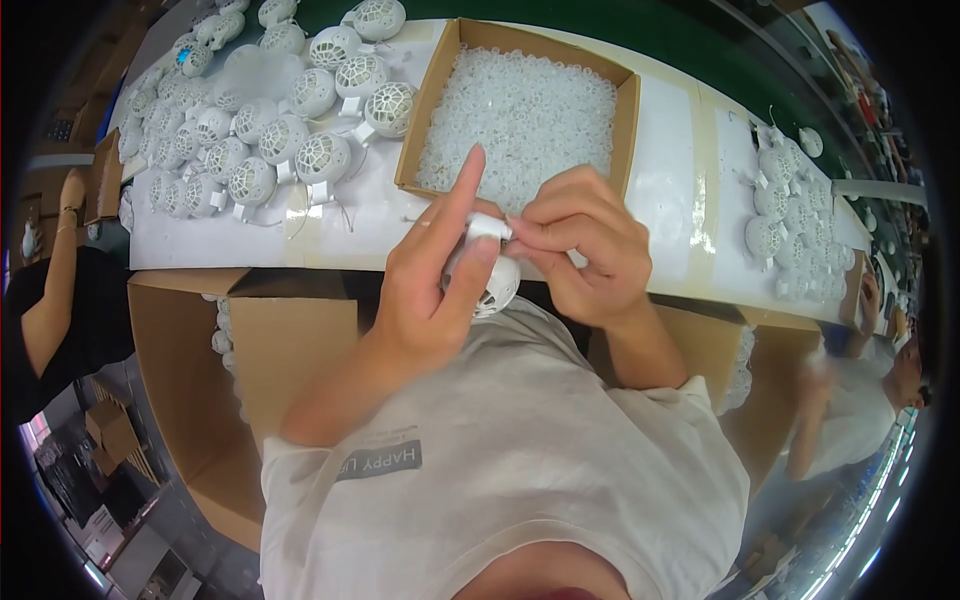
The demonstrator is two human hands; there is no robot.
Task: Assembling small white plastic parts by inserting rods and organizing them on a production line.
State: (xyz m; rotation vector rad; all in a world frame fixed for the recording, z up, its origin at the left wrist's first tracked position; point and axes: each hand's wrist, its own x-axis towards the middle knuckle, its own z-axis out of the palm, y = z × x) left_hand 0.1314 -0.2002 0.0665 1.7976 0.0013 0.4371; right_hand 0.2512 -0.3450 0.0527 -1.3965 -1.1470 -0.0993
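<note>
Close to my chest, over the table's near edge, my left hand (437, 275) grips a round white ball with an openwork pattern (499, 287). A white block-like neck (488, 228) sticks out of the ball between my thumb and fingers, while the index finger points up. Pinched together at the end of that neck are the thumb and fingers of my right hand (585, 245). Whatever small piece they hold is too small to make out. Just beyond both hands stands a shallow cardboard tray (632, 130) full of small clear plastic pieces (520, 115).
Many similar white openwork balls (325, 157) cover the table's left side, and another group (775, 205) lies at right. Open cardboard boxes (190, 390) stand below the near edge, some holding white balls. Other people (60, 290) are at the left and right (850, 400).
</note>
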